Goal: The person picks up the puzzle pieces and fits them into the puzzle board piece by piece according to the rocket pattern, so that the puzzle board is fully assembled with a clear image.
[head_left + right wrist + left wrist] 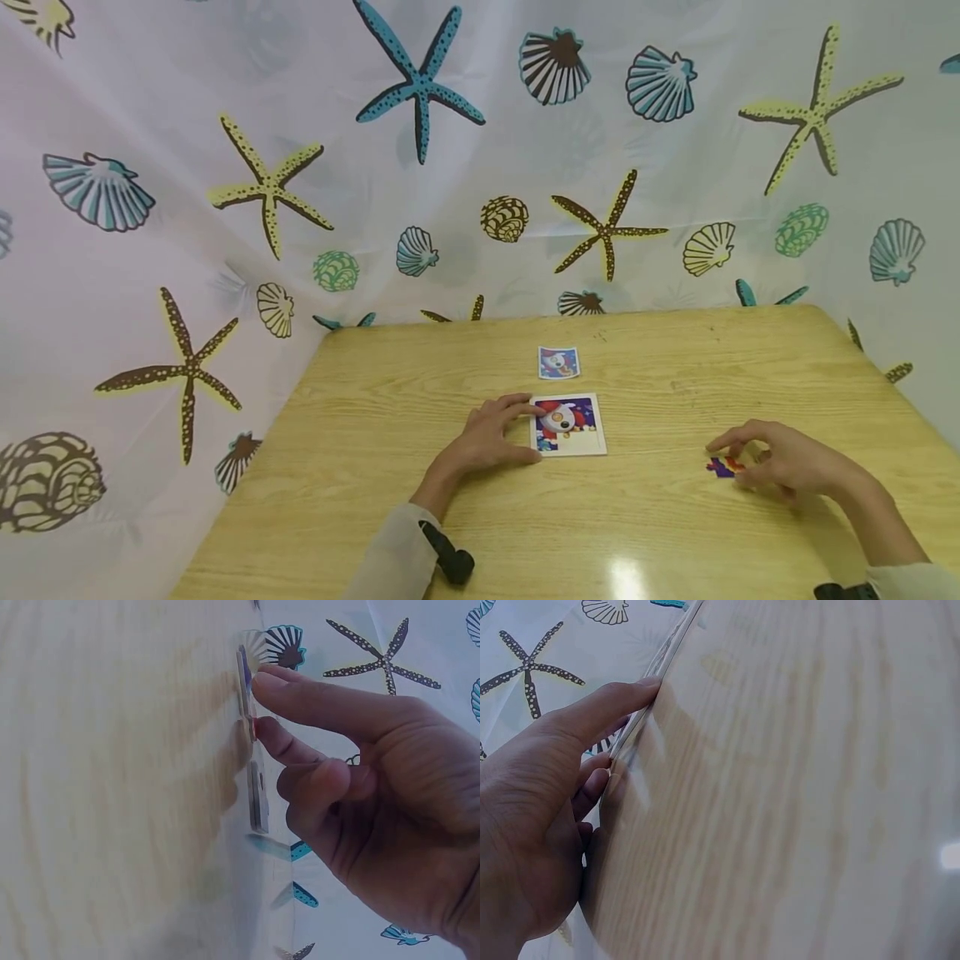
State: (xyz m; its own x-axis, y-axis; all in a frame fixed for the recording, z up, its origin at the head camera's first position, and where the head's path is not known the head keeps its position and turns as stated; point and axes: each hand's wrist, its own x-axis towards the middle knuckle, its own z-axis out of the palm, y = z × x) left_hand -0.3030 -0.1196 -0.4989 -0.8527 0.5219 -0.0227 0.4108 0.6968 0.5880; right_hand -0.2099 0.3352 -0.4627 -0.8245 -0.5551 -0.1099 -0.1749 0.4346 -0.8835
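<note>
A small square picture puzzle point(588, 446) in a white frame lies flat on the table, part of its picture filled and its lower right pale. At its left side, my left hand point(491, 437) rests with a fingertip on the picture and the thumb by the lower left corner. To the right, my right hand point(795, 458) pinches a purple and orange puzzle piece point(723, 467) between thumb and forefinger, low over the tabletop. The right wrist view shows the puzzle piece point(244, 682) edge-on at the fingertips. The remaining right fingers are curled.
Behind the puzzle lies a small picture card point(558, 363) with a similar design. The wooden table point(360, 467) ends at a white curtain point(480, 275) printed with starfish and shells, which surrounds its back and sides.
</note>
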